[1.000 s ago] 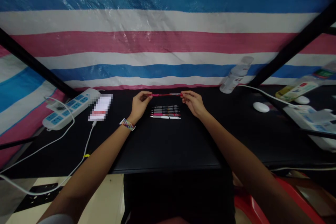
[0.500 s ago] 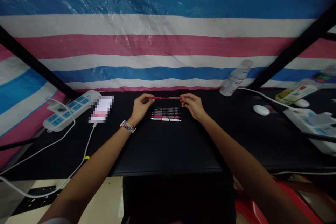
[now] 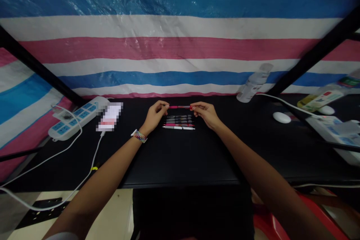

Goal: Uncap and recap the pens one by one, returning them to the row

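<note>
A slim red and clear pen (image 3: 180, 107) spans the gap between my hands, level above the back of the black desk. My left hand (image 3: 155, 115), with a colourful woven band on its wrist, pinches the left end between thumb and fingers. The fingertips of my right hand (image 3: 206, 114) are closed on the red right end. Just in front of the held pen, several pens lie side by side in a stack of parallel rows: dark grey ones, a red one (image 3: 178, 124), and a white one (image 3: 178, 128) nearest me.
To the left are a power strip (image 3: 74, 118), a phone (image 3: 110, 116) on a white cable, and a yellow clip (image 3: 94, 168). At the right stand a clear bottle (image 3: 253, 84), a white mouse-like object (image 3: 281, 117), a tilted drink bottle (image 3: 326, 95) and another power strip (image 3: 334, 135).
My hands have come closer together, and the visible red piece between them is shorter, its parts apparently pushed into each other. The row of pens stays put.
</note>
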`<action>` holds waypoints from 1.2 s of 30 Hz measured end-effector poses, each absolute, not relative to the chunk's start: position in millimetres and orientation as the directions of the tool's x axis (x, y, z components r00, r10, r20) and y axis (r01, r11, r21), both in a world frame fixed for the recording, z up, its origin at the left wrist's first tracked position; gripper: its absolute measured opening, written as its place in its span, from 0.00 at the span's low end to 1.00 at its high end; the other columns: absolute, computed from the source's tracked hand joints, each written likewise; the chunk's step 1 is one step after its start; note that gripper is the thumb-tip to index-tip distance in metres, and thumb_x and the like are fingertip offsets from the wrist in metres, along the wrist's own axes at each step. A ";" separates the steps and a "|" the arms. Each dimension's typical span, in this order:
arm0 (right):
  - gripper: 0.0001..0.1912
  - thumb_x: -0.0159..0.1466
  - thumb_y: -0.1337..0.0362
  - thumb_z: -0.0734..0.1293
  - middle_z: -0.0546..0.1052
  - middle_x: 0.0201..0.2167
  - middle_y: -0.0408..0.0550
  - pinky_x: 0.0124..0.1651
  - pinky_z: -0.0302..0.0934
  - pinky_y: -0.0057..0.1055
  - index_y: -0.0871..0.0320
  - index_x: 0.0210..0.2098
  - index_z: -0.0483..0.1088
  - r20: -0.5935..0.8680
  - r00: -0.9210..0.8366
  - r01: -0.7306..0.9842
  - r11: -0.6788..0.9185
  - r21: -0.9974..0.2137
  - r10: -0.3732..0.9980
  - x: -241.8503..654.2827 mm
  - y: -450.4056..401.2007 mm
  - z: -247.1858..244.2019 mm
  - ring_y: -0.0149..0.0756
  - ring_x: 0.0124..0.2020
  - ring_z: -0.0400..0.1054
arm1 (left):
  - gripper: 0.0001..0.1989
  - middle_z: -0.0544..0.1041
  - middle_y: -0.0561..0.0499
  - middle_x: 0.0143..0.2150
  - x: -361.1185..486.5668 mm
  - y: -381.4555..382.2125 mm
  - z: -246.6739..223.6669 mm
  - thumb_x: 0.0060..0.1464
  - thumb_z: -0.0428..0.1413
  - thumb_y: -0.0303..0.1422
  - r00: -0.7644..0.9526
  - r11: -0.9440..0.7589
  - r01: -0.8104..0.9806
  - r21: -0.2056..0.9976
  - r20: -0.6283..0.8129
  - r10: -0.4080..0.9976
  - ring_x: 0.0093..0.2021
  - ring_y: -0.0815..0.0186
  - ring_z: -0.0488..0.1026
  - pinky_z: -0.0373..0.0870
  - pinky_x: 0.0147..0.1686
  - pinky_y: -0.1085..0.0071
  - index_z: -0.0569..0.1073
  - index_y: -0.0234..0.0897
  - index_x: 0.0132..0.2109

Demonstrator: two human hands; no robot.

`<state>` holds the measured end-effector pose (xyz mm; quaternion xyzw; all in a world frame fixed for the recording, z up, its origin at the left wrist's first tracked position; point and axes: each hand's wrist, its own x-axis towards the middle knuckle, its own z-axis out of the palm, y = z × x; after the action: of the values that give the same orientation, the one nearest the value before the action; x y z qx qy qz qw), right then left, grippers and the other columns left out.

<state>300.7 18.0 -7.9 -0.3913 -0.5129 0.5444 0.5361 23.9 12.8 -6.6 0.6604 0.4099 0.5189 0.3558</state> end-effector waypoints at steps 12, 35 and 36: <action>0.17 0.54 0.54 0.84 0.84 0.34 0.49 0.34 0.66 0.36 0.54 0.40 0.86 0.140 -0.138 -0.149 0.119 -0.982 0.980 300.8 19.6 -12.0 0.33 0.28 0.70 | 0.14 0.82 0.50 0.36 23.2 11.0 -6.7 0.67 0.62 0.36 0.173 -0.450 0.223 0.865 0.419 0.891 0.39 0.61 0.79 0.74 0.47 0.62 0.80 0.42 0.57; 0.19 0.52 0.51 0.86 0.84 0.31 0.48 0.34 0.70 0.37 0.55 0.38 0.86 0.144 -0.128 -0.141 0.126 -0.982 0.981 298.9 18.6 -12.5 0.35 0.28 0.73 | 0.06 0.88 0.46 0.41 23.3 10.9 -10.5 0.61 0.68 0.37 0.077 -0.431 0.318 0.845 0.430 0.900 0.45 0.54 0.82 0.78 0.50 0.56 0.88 0.43 0.44; 0.19 0.52 0.51 0.86 0.84 0.31 0.49 0.34 0.70 0.36 0.55 0.37 0.86 0.139 -0.131 -0.144 0.120 -0.982 0.982 298.9 18.2 -12.0 0.35 0.28 0.74 | 0.06 0.88 0.46 0.43 23.3 10.3 -9.9 0.60 0.69 0.36 0.073 -0.435 0.315 0.843 0.436 0.897 0.45 0.54 0.82 0.78 0.50 0.55 0.88 0.43 0.44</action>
<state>298.9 18.2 -12.0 -0.3947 -0.5305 0.5332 0.5278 23.3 10.3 -9.9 0.6750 0.4489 0.5118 0.2844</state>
